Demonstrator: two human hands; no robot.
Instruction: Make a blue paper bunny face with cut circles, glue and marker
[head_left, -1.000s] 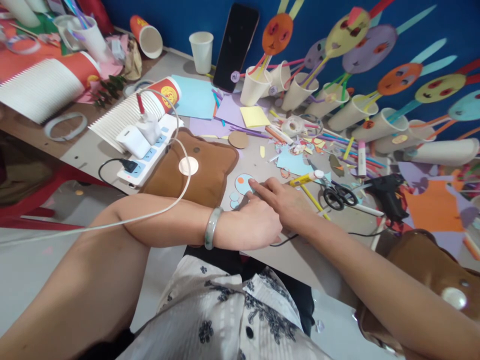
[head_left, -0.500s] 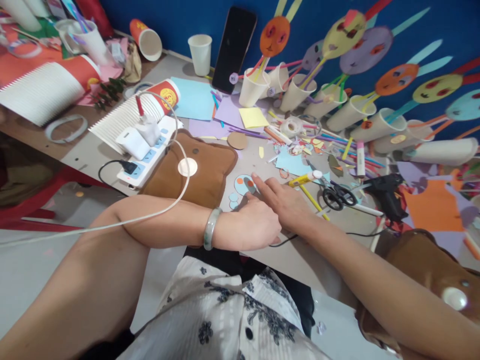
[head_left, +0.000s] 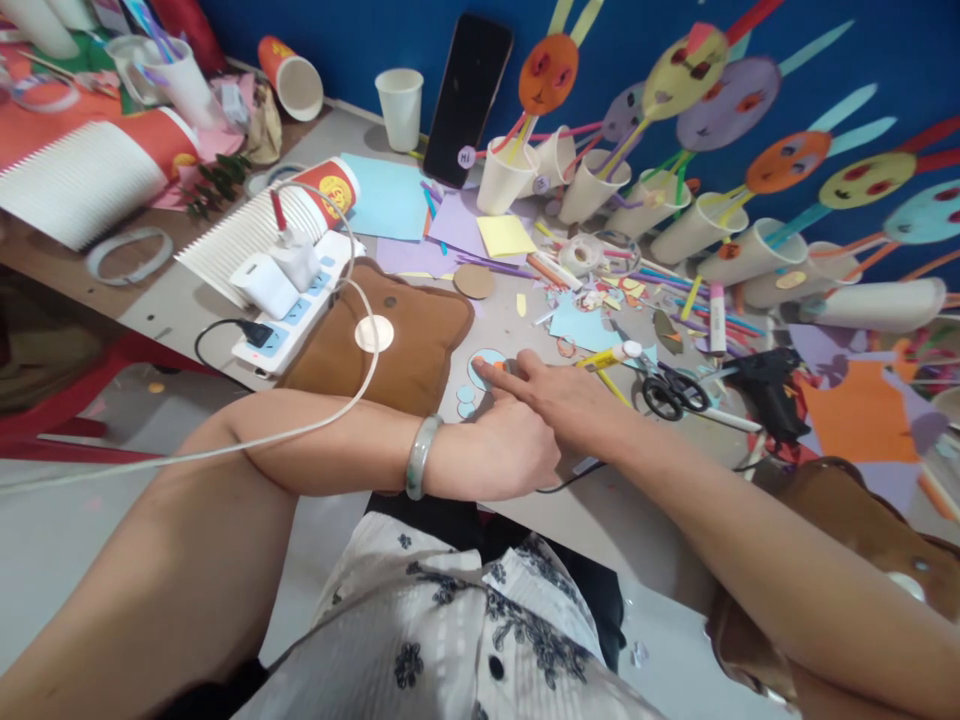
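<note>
The person's bare left hand [head_left: 514, 452] is curled at the near edge of a pale blue round paper disc [head_left: 492, 354] on the grey flat table [head_left: 497, 315]; its fingers are mostly hidden, so whether they are clamped on anything I cannot tell. The bare right hand [head_left: 561, 400] has its index finger stretched across that disc; how its hidden fingers stand I cannot tell. Farther left, a long stack of white paper cups [head_left: 244, 238] ends in a red paper cup with a yellow emblem [head_left: 335, 187]. Beyond the hands, a white tapered paper cup [head_left: 501, 185] holds thin coloured straws [head_left: 513, 130] bearing an oval orange paper face [head_left: 549, 75]. To its right, a row of white paper cups [head_left: 694, 230] holds more straws with paper faces. Farther back, a plain white paper cup [head_left: 400, 112] stands upright near a black rectangular phone [head_left: 469, 95], and a tipped red paper cup [head_left: 279, 65] shows its open mouth
</note>
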